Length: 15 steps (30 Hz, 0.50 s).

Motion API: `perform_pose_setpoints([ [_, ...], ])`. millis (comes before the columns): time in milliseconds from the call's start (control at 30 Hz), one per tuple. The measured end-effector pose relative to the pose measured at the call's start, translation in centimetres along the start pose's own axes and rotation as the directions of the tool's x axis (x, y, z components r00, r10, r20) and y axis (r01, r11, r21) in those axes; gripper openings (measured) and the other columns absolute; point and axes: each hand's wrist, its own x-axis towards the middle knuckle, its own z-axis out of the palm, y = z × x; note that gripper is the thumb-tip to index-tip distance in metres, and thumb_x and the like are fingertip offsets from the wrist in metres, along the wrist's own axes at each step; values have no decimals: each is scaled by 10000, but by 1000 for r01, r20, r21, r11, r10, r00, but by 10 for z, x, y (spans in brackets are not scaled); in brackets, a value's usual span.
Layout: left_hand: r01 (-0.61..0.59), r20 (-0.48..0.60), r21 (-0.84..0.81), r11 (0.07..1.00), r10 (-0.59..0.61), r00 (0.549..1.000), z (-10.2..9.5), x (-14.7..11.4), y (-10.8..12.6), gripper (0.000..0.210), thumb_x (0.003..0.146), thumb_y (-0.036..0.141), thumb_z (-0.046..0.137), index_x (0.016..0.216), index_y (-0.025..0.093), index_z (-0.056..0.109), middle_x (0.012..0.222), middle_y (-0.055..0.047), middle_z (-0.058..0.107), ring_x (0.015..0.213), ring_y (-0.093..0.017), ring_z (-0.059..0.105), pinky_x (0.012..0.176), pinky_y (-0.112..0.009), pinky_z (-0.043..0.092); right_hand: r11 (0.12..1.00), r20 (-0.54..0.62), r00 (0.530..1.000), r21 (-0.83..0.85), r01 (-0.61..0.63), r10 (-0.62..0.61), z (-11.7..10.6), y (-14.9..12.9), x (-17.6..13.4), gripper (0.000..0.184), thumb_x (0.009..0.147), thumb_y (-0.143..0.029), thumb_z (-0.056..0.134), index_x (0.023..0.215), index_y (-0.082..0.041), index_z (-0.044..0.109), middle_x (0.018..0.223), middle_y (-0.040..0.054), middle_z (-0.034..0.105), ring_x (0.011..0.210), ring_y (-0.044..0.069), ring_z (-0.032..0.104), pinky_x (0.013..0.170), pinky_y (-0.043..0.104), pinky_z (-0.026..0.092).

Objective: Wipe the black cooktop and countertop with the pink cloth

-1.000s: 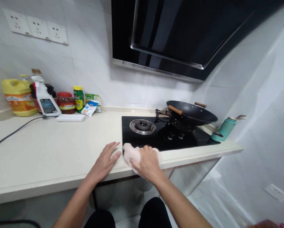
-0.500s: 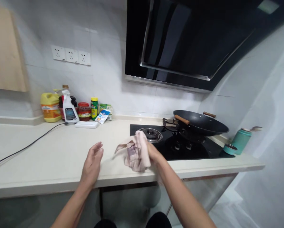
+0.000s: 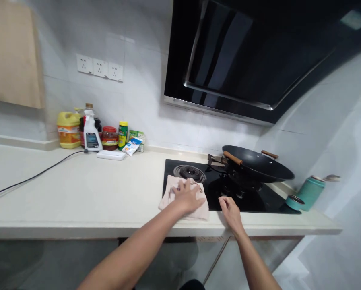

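A pale pink cloth (image 3: 195, 209) is spread flat over the front left corner of the black hob (image 3: 258, 201), with its left part lying on the cream surface (image 3: 77, 193). The left hand (image 3: 188, 196) is pressed palm-down on the cloth, its fingers (image 3: 183, 186) stretched out flat and released rather than clenched, so the cloth is held down but not gripped. The right hand (image 3: 230, 209) is laid just beside the cloth's right edge, at the front edge of the hob; its fingers (image 3: 224, 200) are loosely open and nothing is grasped in them.

Behind the cloth the left burner (image 3: 190, 171) is seen. A black wok (image 3: 257, 163) with wooden handles is set on the right burner. A teal flask (image 3: 310, 192) is placed at the right end of the surface, its lid (image 3: 294, 202) beside it. Along the back left edge of the surface a yellow jug (image 3: 68, 129), a white spray bottle (image 3: 91, 135), a red-lidded jar (image 3: 109, 138) and a green bottle (image 3: 122, 134) are lined up against the wall. A black cable (image 3: 32, 177) is run across the surface towards them.
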Motion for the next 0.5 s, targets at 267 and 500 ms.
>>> perform_pose_setpoints([
  [267, -133, 56, 26, 991, 132, 990, 33, 6, 22, 761, 880, 751, 408, 1537, 370, 447, 1723, -95, 166, 1521, -520, 128, 1109, -803, -23, 994, 116, 993, -108, 27, -14, 3, 12, -1, 472, 915, -609, 455, 986, -220, 713, 1053, 100, 669, 929, 242, 642, 893, 395, 501],
  [500, -99, -48, 56, 994, 101, 994, 10, -52, -43, 736, 806, 788, 545, 1455, 443, 526, 1697, -32, 270, 1506, -443, 246, 1155, -721, 139, 986, 152, 987, -149, 76, -53, 5, 20, -4, 415, 897, -570, 486, 966, -228, 710, 1077, 106, 646, 1035, 260, 619, 935, 414, 497],
])
